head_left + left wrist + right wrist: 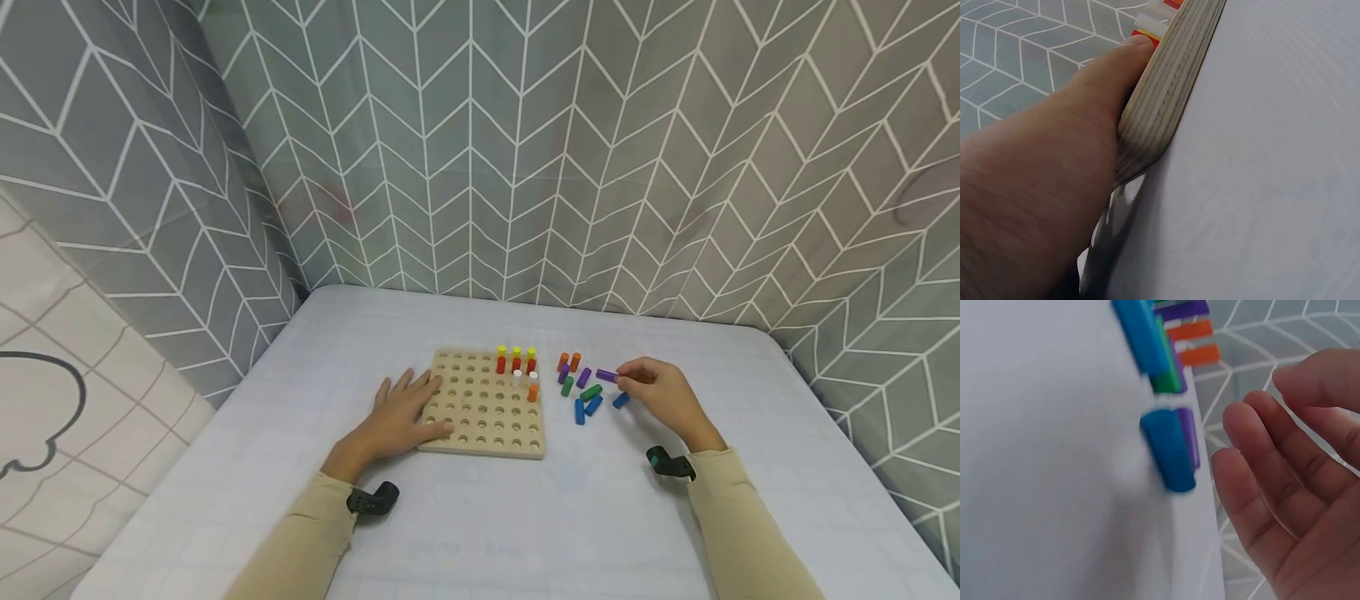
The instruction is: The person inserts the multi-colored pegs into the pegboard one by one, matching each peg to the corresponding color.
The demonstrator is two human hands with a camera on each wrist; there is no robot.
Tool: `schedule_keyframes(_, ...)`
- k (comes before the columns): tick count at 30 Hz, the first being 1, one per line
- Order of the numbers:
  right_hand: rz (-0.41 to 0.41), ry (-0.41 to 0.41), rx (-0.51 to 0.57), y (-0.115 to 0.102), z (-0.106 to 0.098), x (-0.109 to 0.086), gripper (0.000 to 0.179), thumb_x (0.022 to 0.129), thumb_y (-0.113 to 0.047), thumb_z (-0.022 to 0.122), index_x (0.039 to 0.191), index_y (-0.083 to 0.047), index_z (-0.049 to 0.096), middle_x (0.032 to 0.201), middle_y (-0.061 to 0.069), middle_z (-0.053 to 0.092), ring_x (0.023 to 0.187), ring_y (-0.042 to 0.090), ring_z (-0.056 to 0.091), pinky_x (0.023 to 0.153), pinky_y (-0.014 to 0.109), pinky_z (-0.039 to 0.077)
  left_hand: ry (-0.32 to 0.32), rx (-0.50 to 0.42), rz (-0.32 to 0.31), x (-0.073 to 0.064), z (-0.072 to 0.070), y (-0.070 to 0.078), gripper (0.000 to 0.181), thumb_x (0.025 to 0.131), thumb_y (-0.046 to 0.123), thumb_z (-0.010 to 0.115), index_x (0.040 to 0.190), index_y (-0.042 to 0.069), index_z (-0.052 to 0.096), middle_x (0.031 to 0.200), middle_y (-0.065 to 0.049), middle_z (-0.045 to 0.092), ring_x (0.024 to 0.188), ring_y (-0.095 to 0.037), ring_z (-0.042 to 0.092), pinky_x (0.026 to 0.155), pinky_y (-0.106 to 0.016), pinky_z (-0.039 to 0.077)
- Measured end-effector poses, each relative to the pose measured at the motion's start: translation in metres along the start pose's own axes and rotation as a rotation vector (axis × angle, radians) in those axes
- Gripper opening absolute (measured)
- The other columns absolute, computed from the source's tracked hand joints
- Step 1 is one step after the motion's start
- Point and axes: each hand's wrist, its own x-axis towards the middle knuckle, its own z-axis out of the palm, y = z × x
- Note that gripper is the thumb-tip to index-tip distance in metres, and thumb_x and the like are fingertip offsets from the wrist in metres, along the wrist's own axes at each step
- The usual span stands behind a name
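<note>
A wooden pegboard (480, 417) with rows of holes lies on the table. My left hand (401, 414) rests over its left edge, fingers spread and thumb on the near left corner; the board's layered side (1169, 81) shows in the left wrist view. Yellow pegs (517, 351), red pegs (517, 364), white pegs (517, 377) and an orange peg (533, 392) stand at its right side. Over the loose pegs, my right hand (660, 392) has its fingertips at the end of a purple peg (607, 376). The right wrist view shows its fingers loosely bent, beside a blue peg (1169, 450).
Right of the board lie loose orange pegs (575, 362), green pegs (591, 392), further blue pegs (580, 412) and purple pegs (584, 377). A white cloth covers the table (480, 525). A patterned grey curtain (487, 167) hangs behind it.
</note>
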Motion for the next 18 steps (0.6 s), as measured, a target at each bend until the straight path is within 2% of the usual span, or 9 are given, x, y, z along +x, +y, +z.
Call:
schedule_keyframes(6, 0.007, 0.008, -0.061, 0.013, -0.008, -0.005, 0.025, 0.099, -0.022, 0.066, 0.114, -0.003, 0.071, 0.113, 0.014, 0.071, 0.111, 0.036, 0.061, 0.092, 0.053, 0.049, 0.003, -0.002, 0.003, -0.001, 0.001, -0.001, 0.096, 0.088, 0.071, 0.058, 0.160, 0.015, 0.029, 0.165, -0.011, 0.022, 0.152, -0.038, 0.004, 0.117, -0.062, -0.007)
schedule_keyframes(11, 0.021, -0.017, -0.139, 0.024, -0.011, -0.007, 0.022, 0.097, -0.020, 0.068, 0.112, -0.006, 0.074, 0.112, 0.013, 0.071, 0.110, 0.037, 0.059, 0.087, 0.051, 0.050, 0.001, -0.005, 0.005, 0.000, 0.002, -0.002, 0.096, 0.088, 0.071, 0.058, 0.159, 0.014, 0.029, 0.165, -0.011, 0.022, 0.152, -0.038, 0.003, 0.116, -0.063, -0.007)
schedule_keyframes(15, 0.037, -0.042, -0.126, 0.029, -0.009, -0.008, 0.019, 0.096, -0.016, 0.068, 0.111, -0.009, 0.076, 0.113, 0.011, 0.072, 0.108, 0.035, 0.062, 0.084, 0.046, 0.053, 0.005, -0.012, 0.002, 0.000, 0.002, -0.003, 0.095, 0.088, 0.070, 0.059, 0.159, 0.014, 0.030, 0.164, -0.011, 0.022, 0.152, -0.039, 0.004, 0.117, -0.063, -0.007)
schedule_keyframes(18, 0.037, -0.051, -0.110, 0.033, -0.006, -0.009, 0.018, 0.094, -0.013, 0.069, 0.110, -0.009, 0.076, 0.111, 0.010, 0.072, 0.106, 0.034, 0.064, 0.086, 0.048, 0.055, 0.004, -0.010, -0.001, 0.000, 0.004, -0.002, 0.095, 0.088, 0.071, 0.059, 0.159, 0.015, 0.029, 0.165, -0.010, 0.022, 0.152, -0.038, 0.004, 0.117, -0.063, -0.007)
